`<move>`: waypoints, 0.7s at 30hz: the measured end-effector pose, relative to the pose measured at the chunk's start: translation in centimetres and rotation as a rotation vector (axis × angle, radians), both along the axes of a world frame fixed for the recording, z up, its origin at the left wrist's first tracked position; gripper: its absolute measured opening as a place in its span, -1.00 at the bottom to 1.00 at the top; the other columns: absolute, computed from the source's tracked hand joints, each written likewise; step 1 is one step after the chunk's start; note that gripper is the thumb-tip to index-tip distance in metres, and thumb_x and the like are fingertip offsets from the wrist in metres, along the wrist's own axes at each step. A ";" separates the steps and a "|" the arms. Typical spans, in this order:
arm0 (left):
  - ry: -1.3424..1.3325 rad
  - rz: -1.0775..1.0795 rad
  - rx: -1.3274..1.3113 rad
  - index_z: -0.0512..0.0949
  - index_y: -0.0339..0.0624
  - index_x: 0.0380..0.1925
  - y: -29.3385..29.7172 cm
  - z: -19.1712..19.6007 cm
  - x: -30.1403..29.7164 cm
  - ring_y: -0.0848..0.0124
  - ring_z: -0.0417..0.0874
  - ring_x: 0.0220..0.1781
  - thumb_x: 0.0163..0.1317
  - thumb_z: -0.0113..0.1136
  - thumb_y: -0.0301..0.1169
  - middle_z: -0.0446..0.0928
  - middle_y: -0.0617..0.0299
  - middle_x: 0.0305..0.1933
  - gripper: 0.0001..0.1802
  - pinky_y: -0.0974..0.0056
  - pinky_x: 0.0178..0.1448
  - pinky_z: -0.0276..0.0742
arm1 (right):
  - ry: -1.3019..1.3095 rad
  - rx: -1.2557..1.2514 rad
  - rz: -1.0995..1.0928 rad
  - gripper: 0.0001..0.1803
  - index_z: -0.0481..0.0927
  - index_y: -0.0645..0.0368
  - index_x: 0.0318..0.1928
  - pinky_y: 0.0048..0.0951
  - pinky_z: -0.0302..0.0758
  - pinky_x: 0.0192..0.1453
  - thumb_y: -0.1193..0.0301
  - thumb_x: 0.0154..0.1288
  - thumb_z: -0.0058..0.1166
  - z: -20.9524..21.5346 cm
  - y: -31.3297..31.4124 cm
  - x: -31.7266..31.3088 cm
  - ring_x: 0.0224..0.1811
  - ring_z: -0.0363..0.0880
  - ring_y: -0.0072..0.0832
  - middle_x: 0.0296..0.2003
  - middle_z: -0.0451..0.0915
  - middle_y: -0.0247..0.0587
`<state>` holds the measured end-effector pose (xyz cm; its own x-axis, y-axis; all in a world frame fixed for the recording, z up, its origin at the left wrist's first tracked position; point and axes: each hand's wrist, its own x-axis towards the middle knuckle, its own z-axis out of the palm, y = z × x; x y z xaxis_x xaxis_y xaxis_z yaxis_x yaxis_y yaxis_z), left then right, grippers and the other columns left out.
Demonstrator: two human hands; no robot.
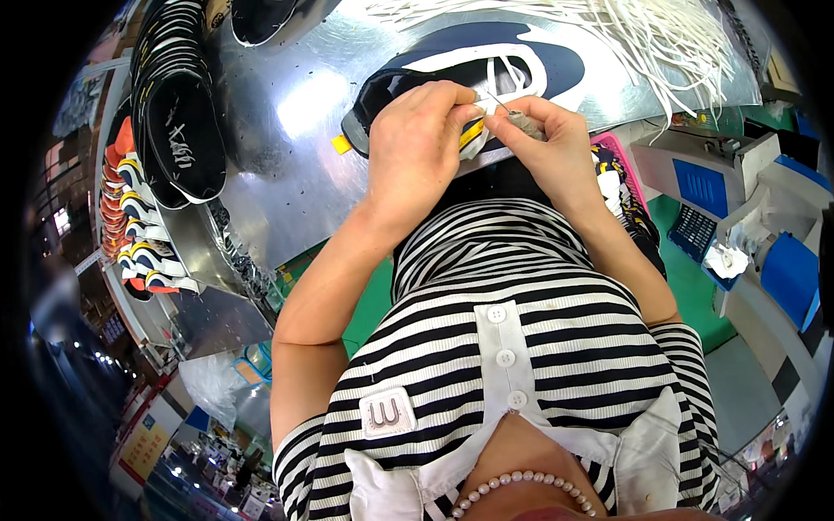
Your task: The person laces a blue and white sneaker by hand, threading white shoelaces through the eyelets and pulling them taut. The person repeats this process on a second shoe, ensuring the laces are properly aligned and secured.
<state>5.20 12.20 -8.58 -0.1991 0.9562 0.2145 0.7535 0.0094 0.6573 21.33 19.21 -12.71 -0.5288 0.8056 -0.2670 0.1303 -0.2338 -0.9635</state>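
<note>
A navy and white shoe upper (pixel 565 65) lies on the metal table in front of me, its black lining showing and a yellow tab at its left end. A white lace (pixel 512 76) crosses its opening. My left hand (pixel 417 143) is closed at the upper's near edge, thumb and forefinger pinched together; what sits between their tips is too small to make out. Close beside it, my right hand (pixel 556 143) grips a thin metal needle-like tool (pixel 498 102) with a greyish, wrapped-looking handle, its point toward the left fingertips. Fingers partly cover the near edge and yellow trim.
Loose white laces (pixel 660 52) are heaped at the table's far right. Nested black shoe uppers (pixel 182 139) stand at the left edge, with orange and white ones (pixel 143 226) beyond. A pink basket (pixel 621 165) of shoe parts is right of my lap, near a grey and blue machine (pixel 695 174).
</note>
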 end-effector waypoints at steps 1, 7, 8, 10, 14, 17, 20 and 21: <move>-0.005 0.012 -0.006 0.62 -0.29 -0.22 0.0 0.0 -0.2 0.30 0.66 -0.31 0.30 0.24 -0.47 0.65 0.10 -0.32 -0.88 0.29 -0.17 0.54 | 0.012 0.050 -0.012 -0.90 0.69 0.20 -0.21 -0.78 0.12 -0.49 0.44 0.32 0.27 0.0 0.0 -0.1 -0.52 0.29 -0.90 -0.50 0.53 -0.63; -0.238 0.006 -0.202 0.61 -0.27 -0.18 -0.2 1.3 -1.0 0.05 0.68 -0.23 0.26 0.30 -0.25 0.66 -0.02 -0.22 -0.70 0.11 -0.13 0.55 | 0.129 -0.006 0.016 -0.89 0.67 0.23 -0.18 -0.80 0.28 -0.40 0.47 0.34 0.24 1.5 4.1 0.4 -0.43 0.43 -0.86 -0.40 0.60 -0.54; -0.214 0.000 -0.233 0.61 -0.26 -0.18 -0.1 1.7 -0.9 0.05 0.68 -0.25 0.24 0.32 -0.22 0.66 -0.01 -0.23 -0.68 0.11 -0.14 0.55 | 0.158 0.036 0.016 -0.90 0.67 0.23 -0.18 -0.79 0.27 -0.41 0.47 0.34 0.24 1.0 4.1 -0.1 -0.43 0.42 -0.86 -0.40 0.60 -0.55; -0.161 0.002 -0.265 0.61 -0.24 -0.20 0.0 1.7 -0.7 0.07 0.68 -0.30 0.20 0.35 -0.17 0.67 0.02 -0.26 -0.65 0.11 -0.16 0.55 | 0.177 0.062 0.011 -0.91 0.67 0.23 -0.20 -0.77 0.27 -0.39 0.48 0.34 0.24 0.6 4.1 -0.7 -0.42 0.40 -0.87 -0.39 0.59 -0.55; -0.088 0.051 -0.321 0.62 -0.23 -0.26 0.4 1.2 -0.5 0.29 0.66 -0.39 0.15 0.43 -0.20 0.68 0.14 -0.38 -0.67 0.25 -0.22 0.55 | 0.097 0.091 0.063 -0.85 0.63 0.21 -0.10 -0.77 0.27 -0.36 0.47 0.36 0.22 0.3 4.2 -0.7 -0.41 0.40 -0.87 -0.38 0.59 -0.53; -0.060 0.091 -0.312 0.62 -0.24 -0.31 0.7 0.8 -0.2 0.41 0.64 -0.44 0.11 0.48 -0.20 0.67 0.20 -0.44 -0.65 0.31 -0.25 0.54 | 0.109 0.099 0.053 -0.83 0.58 0.22 -0.05 -0.73 0.30 -0.34 0.46 0.40 0.17 2.1 3.7 -0.3 -0.40 0.42 -0.81 -0.38 0.59 -0.49; -0.045 0.090 -0.240 0.61 -0.23 -0.31 0.7 0.1 0.2 0.36 0.68 -0.43 0.11 0.47 -0.16 0.68 0.16 -0.42 -0.63 0.32 -0.28 0.55 | 0.009 0.213 0.109 -0.85 0.54 0.26 -0.06 -0.67 0.36 -0.32 0.46 0.44 0.11 3.0 2.7 1.5 -0.40 0.46 -0.73 -0.40 0.60 -0.41; 0.010 0.097 -0.224 0.61 -0.23 -0.30 0.7 0.1 0.3 0.33 0.69 -0.42 0.11 0.48 -0.16 0.69 0.14 -0.41 -0.62 0.31 -0.28 0.55 | -0.035 0.241 0.149 -0.86 0.53 0.27 -0.08 -0.65 0.39 -0.31 0.46 0.45 0.10 3.2 2.4 2.0 -0.39 0.48 -0.71 -0.40 0.61 -0.38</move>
